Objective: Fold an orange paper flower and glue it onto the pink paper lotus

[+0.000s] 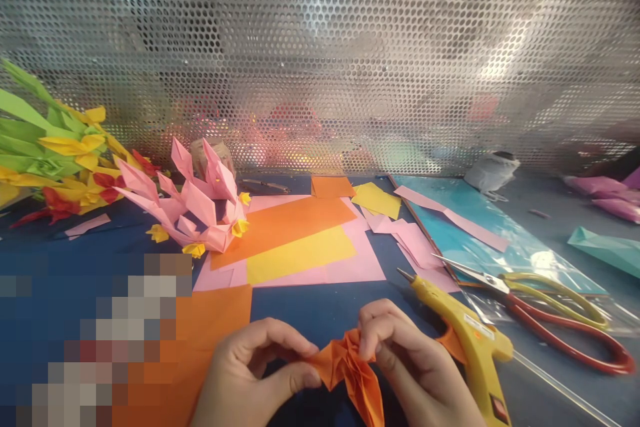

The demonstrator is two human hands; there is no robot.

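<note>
A folded orange paper piece [353,373] sits low in the middle of the view, held between both hands. My left hand [253,373] pinches its left tip with thumb and forefinger. My right hand [417,367] curls its fingers over the right side of the same piece. A yellow glue gun [463,333] lies just right of my right hand, its nozzle pointing up-left. Flat orange paper [205,340] lies under my left wrist.
Pink origami flowers [193,203] stand at mid-left, with green, yellow and red paper flowers [55,157] at the far left. Orange, yellow and pink sheets [300,240] cover the centre. Red and yellow scissors [545,310] rest on the right. A perforated metal wall [320,47] closes the back.
</note>
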